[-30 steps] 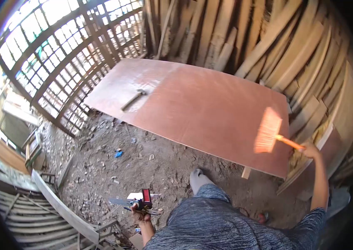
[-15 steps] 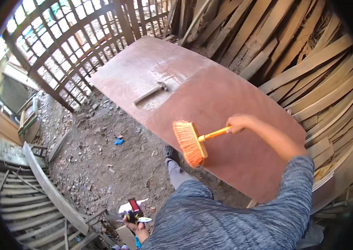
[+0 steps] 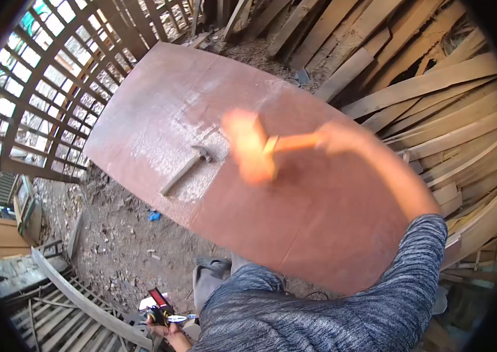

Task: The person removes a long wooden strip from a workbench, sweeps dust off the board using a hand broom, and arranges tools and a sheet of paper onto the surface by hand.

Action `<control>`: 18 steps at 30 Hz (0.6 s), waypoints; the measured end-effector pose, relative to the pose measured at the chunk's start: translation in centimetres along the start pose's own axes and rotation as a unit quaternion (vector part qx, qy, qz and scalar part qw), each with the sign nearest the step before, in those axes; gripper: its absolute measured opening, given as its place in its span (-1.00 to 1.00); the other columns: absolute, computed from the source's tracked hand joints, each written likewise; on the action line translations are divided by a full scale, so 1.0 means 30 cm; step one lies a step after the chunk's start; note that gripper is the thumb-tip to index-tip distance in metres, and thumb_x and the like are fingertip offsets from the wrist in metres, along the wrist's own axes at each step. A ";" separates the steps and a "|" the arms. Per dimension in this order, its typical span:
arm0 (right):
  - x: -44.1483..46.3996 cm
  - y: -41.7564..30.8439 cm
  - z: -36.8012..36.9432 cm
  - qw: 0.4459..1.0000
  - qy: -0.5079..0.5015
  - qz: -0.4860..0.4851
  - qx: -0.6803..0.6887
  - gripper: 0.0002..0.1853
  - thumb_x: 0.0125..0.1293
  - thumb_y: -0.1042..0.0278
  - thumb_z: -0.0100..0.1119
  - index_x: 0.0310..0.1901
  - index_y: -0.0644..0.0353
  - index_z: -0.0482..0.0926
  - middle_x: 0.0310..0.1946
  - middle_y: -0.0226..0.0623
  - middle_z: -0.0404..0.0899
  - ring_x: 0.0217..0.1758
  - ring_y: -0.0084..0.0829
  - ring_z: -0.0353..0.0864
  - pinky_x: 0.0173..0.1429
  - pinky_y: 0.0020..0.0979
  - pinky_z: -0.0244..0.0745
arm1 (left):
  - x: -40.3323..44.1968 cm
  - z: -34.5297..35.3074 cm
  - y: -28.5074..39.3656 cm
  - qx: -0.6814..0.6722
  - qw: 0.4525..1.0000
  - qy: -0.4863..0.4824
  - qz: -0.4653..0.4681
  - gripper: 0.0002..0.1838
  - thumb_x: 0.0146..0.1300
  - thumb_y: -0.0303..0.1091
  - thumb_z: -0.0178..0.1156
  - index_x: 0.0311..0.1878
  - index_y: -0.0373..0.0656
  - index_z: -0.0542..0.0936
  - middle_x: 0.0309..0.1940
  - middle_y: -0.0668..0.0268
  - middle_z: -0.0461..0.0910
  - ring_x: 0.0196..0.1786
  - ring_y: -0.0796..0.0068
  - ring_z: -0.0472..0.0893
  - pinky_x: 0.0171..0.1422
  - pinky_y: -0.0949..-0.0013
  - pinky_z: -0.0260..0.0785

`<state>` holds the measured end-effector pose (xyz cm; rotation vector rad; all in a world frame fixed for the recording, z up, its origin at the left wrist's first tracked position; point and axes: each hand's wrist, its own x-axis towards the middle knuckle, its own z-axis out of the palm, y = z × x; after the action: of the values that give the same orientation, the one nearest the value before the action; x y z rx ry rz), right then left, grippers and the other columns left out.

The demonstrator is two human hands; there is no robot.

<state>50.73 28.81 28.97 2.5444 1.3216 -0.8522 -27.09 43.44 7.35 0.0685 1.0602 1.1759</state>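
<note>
"What surface are we looking at?"

"A reddish-brown board, laid at a slant over bare, littered ground. Toward its left end we see a pale, speckled patch, and a hammer lies across it, head to the right."

"And the room around us?"

"A wooden lattice lets daylight in beyond the board's left end. Long planks lean and pile up along the far side and to the right. Low on the left we have a curved beam, and a blue scrap lies on the ground near the board's edge."

"Where is the brush?"

"Over the middle of the board, just right of the hammer's head. It is orange and blurred, so we cannot tell whether its bristles touch the board. Our right hand has its fingers wrapped around the handle."

"Our left hand?"

"Low, apart from the board, fingers curled about a dark bundle of small tools with a red panel; how tightly, we cannot tell."

"Any writing we can read?"

"The red panel shows too small for us to make out lettering, and the brush is too smeared by its blur."
</note>
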 end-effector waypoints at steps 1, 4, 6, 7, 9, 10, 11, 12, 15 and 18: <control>0.025 -0.059 0.072 0.996 -0.076 -0.048 -0.005 -0.72 0.12 0.14 0.28 -0.16 0.03 0.70 -0.25 -0.13 0.70 -0.14 -0.11 0.68 -0.10 -0.11 0.56 | 0.037 0.059 -0.015 -0.001 1.000 -0.007 -0.005 -0.55 0.09 -0.11 0.31 0.04 -0.09 0.64 -0.13 0.27 0.71 -0.15 0.30 0.67 0.01 0.13 0.54; 0.199 -0.035 0.228 0.959 -0.231 -0.084 -0.141 -0.71 0.12 0.10 0.28 -0.20 0.07 0.72 -0.31 -0.21 0.71 -0.21 -0.19 0.69 -0.15 -0.12 0.55 | 0.105 0.250 -0.068 0.001 0.999 -0.033 -0.026 -0.55 0.10 -0.11 0.31 0.05 -0.09 0.64 -0.13 0.26 0.71 -0.18 0.31 0.68 -0.02 0.15 0.54; 0.336 0.111 0.173 0.944 -0.250 -0.023 -0.213 -0.72 0.07 0.07 0.34 -0.27 0.06 0.74 -0.35 -0.27 0.72 -0.28 -0.28 0.69 -0.22 -0.15 0.55 | 0.071 0.428 -0.108 0.016 0.997 -0.060 -0.042 -0.54 0.11 -0.15 0.31 0.10 -0.09 0.63 -0.16 0.25 0.72 -0.19 0.32 0.67 -0.06 0.17 0.52; 0.459 0.337 0.134 0.946 -0.258 -0.012 -0.194 -0.72 0.03 0.08 0.40 -0.28 0.05 0.76 -0.34 -0.28 0.73 -0.31 -0.30 0.70 -0.25 -0.17 0.55 | 0.101 0.436 -0.098 0.003 0.994 -0.085 -0.061 -0.47 0.06 -0.16 0.33 0.14 -0.06 0.61 -0.06 0.22 0.68 -0.06 0.22 0.64 0.12 0.04 0.44; 0.472 0.549 -0.109 0.943 -0.156 0.196 -0.219 -0.69 0.08 0.06 0.42 -0.19 0.03 0.77 -0.23 -0.29 0.75 -0.22 -0.34 0.74 -0.16 -0.24 0.61 | 0.114 0.463 -0.106 0.003 0.989 -0.125 -0.084 -0.41 0.02 -0.16 0.35 0.19 -0.04 0.58 0.01 0.19 0.65 0.04 0.13 0.61 0.27 -0.08 0.39; 0.484 0.663 -0.129 0.925 0.028 0.238 -0.294 -0.70 0.18 0.11 0.34 -0.12 0.07 0.74 -0.18 -0.30 0.75 -0.14 -0.35 0.75 -0.16 -0.25 0.65 | 0.094 0.501 -0.107 0.018 0.986 -0.143 -0.088 -0.42 0.03 -0.16 0.35 0.19 -0.04 0.58 0.00 0.19 0.66 0.01 0.15 0.62 0.23 -0.06 0.42; 0.572 0.775 -0.145 0.897 0.082 0.330 -0.281 -0.74 0.28 0.20 0.22 -0.08 0.10 0.72 -0.13 -0.31 0.74 -0.11 -0.33 0.76 -0.23 -0.26 0.68 | 0.102 0.518 -0.105 0.025 0.984 -0.150 -0.088 -0.43 0.05 -0.16 0.34 0.19 -0.04 0.58 -0.02 0.20 0.67 -0.01 0.16 0.63 0.19 -0.04 0.44; 0.641 0.839 -0.143 0.874 0.123 0.376 -0.282 -0.77 0.32 0.22 0.18 -0.12 0.08 0.74 -0.19 -0.33 0.75 -0.16 -0.33 0.76 -0.36 -0.29 0.65 | 0.109 0.538 -0.103 0.032 0.983 -0.157 -0.088 -0.44 0.06 -0.15 0.34 0.19 -0.03 0.58 -0.03 0.20 0.67 -0.04 0.18 0.65 0.14 -0.01 0.47; 0.416 0.625 -0.244 0.861 0.222 0.262 -0.375 -0.84 0.26 0.33 0.16 -0.29 0.11 0.73 -0.36 -0.26 0.73 -0.26 -0.24 0.75 -0.27 -0.25 0.63 | 0.131 0.489 -0.078 0.032 0.987 -0.128 -0.087 -0.48 0.12 -0.15 0.32 0.19 -0.02 0.58 -0.06 0.20 0.68 -0.10 0.23 0.67 0.01 0.09 0.54; 0.121 0.371 -0.181 0.974 0.051 0.166 -0.146 -0.87 0.10 0.34 0.22 -0.34 0.11 0.70 -0.40 -0.12 0.69 -0.30 -0.09 0.70 -0.19 -0.16 0.60 | 0.152 0.478 -0.072 0.047 0.988 -0.115 -0.090 -0.49 0.11 -0.15 0.34 0.17 -0.02 0.60 -0.06 0.21 0.68 -0.10 0.22 0.67 -0.02 0.09 0.55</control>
<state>63.42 26.74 30.10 2.4940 0.9212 -0.4328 -15.55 52.61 11.07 0.1761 0.8972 0.9308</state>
